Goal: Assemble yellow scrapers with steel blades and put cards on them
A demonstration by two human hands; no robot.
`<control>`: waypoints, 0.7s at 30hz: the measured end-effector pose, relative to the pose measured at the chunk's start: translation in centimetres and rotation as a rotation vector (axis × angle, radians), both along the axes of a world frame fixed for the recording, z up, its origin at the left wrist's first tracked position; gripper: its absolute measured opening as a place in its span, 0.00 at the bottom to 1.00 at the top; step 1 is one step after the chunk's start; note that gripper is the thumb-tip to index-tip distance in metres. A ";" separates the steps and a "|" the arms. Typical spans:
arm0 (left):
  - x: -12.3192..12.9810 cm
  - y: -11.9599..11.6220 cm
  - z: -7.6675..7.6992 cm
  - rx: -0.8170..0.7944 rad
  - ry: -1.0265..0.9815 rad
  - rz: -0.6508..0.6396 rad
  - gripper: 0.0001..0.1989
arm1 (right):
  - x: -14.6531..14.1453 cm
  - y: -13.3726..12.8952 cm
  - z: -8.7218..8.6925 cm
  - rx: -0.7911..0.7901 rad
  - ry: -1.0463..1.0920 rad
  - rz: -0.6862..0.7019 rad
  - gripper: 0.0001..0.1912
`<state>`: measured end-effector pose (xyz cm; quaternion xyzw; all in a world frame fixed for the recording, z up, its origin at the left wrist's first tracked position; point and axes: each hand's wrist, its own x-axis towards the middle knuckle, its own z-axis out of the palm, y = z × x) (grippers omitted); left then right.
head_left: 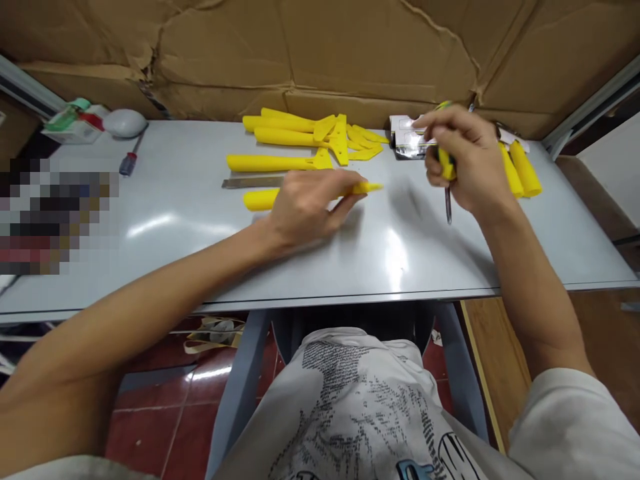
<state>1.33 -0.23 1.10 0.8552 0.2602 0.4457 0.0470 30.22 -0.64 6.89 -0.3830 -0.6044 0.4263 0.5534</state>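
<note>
Brown cardboard (pixel 350 53) stands along the far side of the grey table (pixel 440 267), where the left hand (pixel 310 207), low and palm down, closes thumb and fingers on a yellow piece (pixel 260 200), hiding its middle. The right hand (pixel 463 157), raised above the tabletop, curls tightly round a screwdriver (pixel 447 167) whose shaft points down, and partly blocks the yellow tubes (pixel 525 170); nearer the left hand lie more yellow pieces (pixel 285 137) and a metal strip (pixel 253 182).
</note>
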 end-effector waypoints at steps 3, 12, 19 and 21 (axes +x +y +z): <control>-0.1 -1.7 1.8 -0.126 -0.154 0.015 0.14 | -1.2 -0.9 -0.5 -0.126 -0.084 0.145 0.12; 0.3 -2.0 2.2 -0.716 -0.148 -0.240 0.26 | -3.2 -1.7 -1.9 0.027 -0.337 0.253 0.25; 0.2 -1.7 2.3 -0.817 -0.167 -0.236 0.26 | -3.2 -1.9 -1.7 -0.060 -0.339 0.281 0.18; 0.2 -1.8 2.3 -0.788 -0.166 -0.215 0.24 | -2.6 -1.4 -1.4 -0.072 -0.272 0.244 0.11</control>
